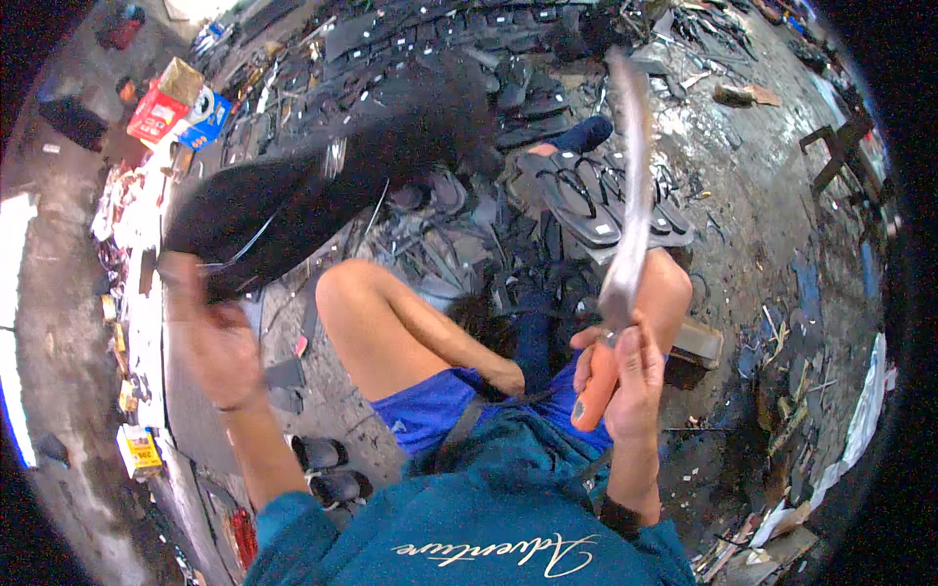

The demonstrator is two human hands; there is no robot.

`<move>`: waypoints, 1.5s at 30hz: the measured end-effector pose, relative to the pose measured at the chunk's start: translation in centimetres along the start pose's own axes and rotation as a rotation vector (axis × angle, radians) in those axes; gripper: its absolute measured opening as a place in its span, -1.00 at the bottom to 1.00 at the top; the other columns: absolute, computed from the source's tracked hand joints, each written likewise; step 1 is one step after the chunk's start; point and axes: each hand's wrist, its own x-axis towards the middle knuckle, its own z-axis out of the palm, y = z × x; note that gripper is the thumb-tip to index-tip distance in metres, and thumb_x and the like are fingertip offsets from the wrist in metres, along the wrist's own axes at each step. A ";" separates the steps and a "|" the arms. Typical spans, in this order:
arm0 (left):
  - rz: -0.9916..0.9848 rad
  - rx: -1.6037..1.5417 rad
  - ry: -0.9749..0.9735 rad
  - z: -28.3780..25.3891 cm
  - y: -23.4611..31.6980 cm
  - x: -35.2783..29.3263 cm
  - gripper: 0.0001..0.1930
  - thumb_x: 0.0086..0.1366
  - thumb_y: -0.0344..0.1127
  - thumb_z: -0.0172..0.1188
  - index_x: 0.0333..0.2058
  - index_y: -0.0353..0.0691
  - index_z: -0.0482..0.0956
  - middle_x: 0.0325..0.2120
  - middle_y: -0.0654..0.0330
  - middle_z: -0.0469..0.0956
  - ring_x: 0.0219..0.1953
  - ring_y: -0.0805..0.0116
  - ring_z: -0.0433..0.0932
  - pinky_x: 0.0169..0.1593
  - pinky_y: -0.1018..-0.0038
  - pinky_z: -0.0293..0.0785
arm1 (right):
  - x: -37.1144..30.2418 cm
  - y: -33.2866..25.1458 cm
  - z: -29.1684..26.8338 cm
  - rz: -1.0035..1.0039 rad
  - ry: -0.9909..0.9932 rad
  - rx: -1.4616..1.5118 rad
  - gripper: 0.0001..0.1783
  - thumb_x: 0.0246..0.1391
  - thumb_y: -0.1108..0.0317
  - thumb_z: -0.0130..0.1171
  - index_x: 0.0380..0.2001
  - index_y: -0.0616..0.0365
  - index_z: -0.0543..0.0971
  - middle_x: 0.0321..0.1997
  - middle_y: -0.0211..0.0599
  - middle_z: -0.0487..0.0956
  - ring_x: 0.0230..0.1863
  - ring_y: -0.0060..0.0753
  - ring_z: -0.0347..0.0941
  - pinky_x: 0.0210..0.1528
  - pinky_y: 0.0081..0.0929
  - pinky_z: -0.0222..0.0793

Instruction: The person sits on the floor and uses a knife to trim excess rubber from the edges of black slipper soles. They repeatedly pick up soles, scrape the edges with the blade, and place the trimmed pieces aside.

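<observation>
Left hand (215, 347), motion-blurred, closed on near end of long black flexible sheet (293, 195); exact finger placement hard to make out. Sheet raised beyond left knee, far end smeared into dark blur. Right hand (637, 381) wrapped round orange handle of long curved silver-bladed knife (635, 210), blade pointing away, tip blurred. Knife partly hides stacked black strapped sandals (576, 200). Red printed carton (156, 115), yellow-and-white small box (139, 451) at left; contents unclear.
</observation>
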 end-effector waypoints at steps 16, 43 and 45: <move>-0.983 -0.965 -0.197 11.2 -7.0 -15.5 -0.77 0.32 -0.20 0.16 -0.18 -0.22 0.52 -0.28 0.20 0.62 -0.28 0.39 0.64 -0.18 0.47 0.65 | -10.0 1.1 -2.9 -0.008 -0.039 -0.944 -0.69 -0.02 0.42 0.31 -0.15 0.23 0.61 -0.30 -0.12 0.65 -0.47 -0.35 0.56 -0.42 -0.48 0.47; -0.850 0.077 -1.367 -1.3 -11.4 -17.1 -0.42 0.05 -0.39 0.43 0.06 -0.36 0.44 -0.08 0.20 0.55 -0.03 0.38 0.47 0.10 0.45 0.35 | 3.7 6.5 3.9 0.160 -0.228 -0.565 -0.59 0.04 0.22 0.34 -0.13 0.29 0.56 -0.52 -0.39 0.54 -0.52 -0.60 0.39 -0.45 -0.50 0.35; -0.532 -0.323 -1.250 0.8 -10.0 -14.2 -0.41 0.14 -0.31 0.38 0.12 -0.34 0.37 -0.06 0.22 0.53 -0.06 0.42 0.46 0.06 0.49 0.38 | 3.8 6.2 4.9 0.242 -0.267 -0.584 -0.55 0.00 0.15 0.36 -0.13 0.24 0.58 -0.37 -0.18 0.65 -0.36 -0.51 0.53 -0.21 -0.42 0.45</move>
